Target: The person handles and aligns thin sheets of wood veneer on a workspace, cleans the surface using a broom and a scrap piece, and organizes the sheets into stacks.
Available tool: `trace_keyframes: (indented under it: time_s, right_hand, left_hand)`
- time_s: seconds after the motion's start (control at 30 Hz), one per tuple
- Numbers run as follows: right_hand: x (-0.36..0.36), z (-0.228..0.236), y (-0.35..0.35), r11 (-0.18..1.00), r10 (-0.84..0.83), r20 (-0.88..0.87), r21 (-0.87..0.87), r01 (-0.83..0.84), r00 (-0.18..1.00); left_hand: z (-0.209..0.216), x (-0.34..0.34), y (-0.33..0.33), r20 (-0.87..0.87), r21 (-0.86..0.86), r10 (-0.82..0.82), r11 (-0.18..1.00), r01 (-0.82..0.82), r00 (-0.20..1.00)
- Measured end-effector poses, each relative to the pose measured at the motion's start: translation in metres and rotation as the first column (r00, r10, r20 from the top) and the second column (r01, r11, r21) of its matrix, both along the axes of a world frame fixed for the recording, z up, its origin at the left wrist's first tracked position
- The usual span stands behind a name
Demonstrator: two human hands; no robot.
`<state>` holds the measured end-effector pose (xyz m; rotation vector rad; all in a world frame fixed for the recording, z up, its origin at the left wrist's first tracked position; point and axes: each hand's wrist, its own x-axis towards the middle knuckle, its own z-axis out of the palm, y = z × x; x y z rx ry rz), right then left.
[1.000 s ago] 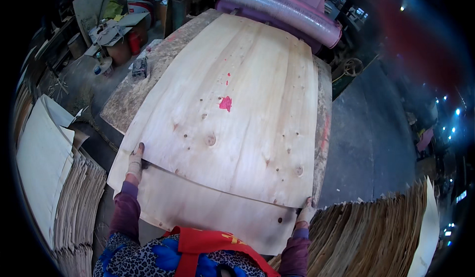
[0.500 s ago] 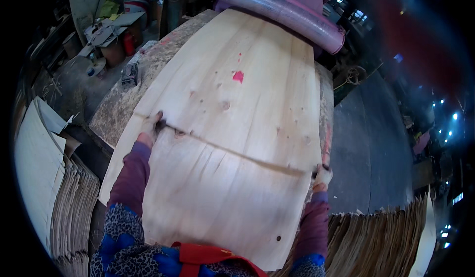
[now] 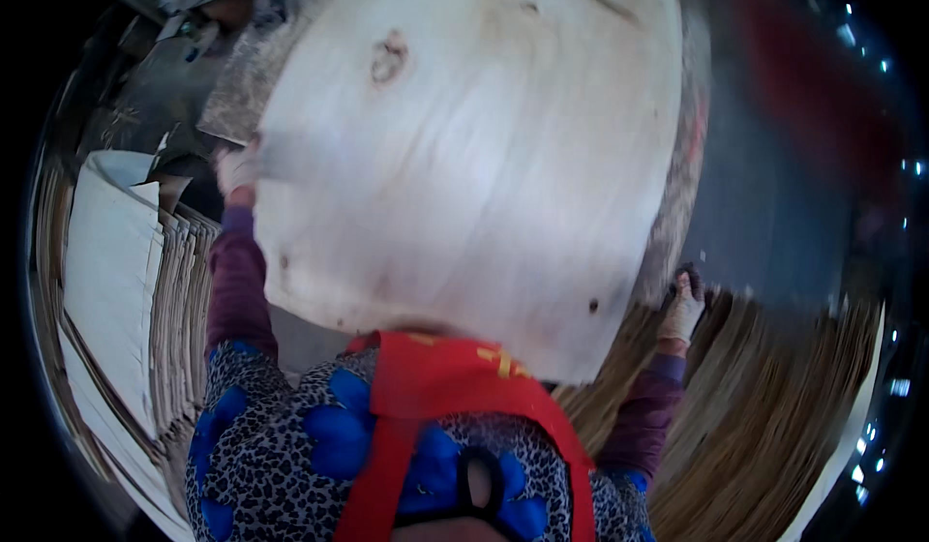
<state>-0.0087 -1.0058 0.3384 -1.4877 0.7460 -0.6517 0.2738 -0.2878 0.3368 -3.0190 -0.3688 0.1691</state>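
A broad, pale wood veneer sheet (image 3: 464, 174) with knots lies in front of me, its near end reaching my red apron strap. My left hand (image 3: 235, 171) is at the sheet's left edge. Motion smears its fingers, so I cannot tell whether they grip the edge. Off the sheet's right side, my right hand (image 3: 683, 308) is apart from it, above a stack of veneer sheets (image 3: 755, 397). Its dark-tipped fingers are loosely apart, with nothing visible in them.
Beneath the veneer is a worn worktable (image 3: 237, 102), its rough surface showing along both sides. More veneer sheets (image 3: 116, 242) stand stacked at the left. A dark grey flat surface (image 3: 774, 223) lies to the right. Clutter fills the far left.
The view has tipped down toward me, and the pink roll has left it. The crosswise seam between my hands no longer shows there. My right hand has come off the sheet and moved outward.
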Motion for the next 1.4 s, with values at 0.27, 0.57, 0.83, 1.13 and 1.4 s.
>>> trace_keyframes:
  time_s: [0.27, 0.57, 0.83, 1.13, 1.4]
  right_hand:
    - [-0.233, -0.071, 0.068, 0.906, -0.248, -0.426, 0.215, 0.364, 0.87]
    - [-0.199, -0.091, 0.121, 0.931, -0.057, -0.742, -0.281, -0.232, 0.668]
    - [-0.144, 0.069, 0.135, 0.936, 0.28, -0.082, 0.247, -0.252, 0.957]
    - [-0.119, 0.081, 0.095, 0.835, -0.041, 0.192, 0.545, -0.072, 0.981]
    - [-0.069, -0.032, 0.016, 0.964, -0.129, -0.093, 0.223, 0.147, 0.987]
  left_hand:
    - [-0.072, -0.211, 0.049, -0.063, -0.859, 0.758, 0.291, -0.422, 0.649]
    - [-0.052, -0.197, -0.018, 0.258, -0.845, 0.626, 0.516, -0.142, 0.736]
    - [-0.063, -0.236, -0.046, 0.192, -0.789, 0.6, 0.565, -0.241, 0.777]
    - [-0.009, -0.25, -0.133, -0.415, -0.717, 0.124, -0.654, -0.241, 0.901]
    - [-0.006, -0.183, -0.19, -0.359, -0.777, 0.322, -0.623, -0.089, 0.876]
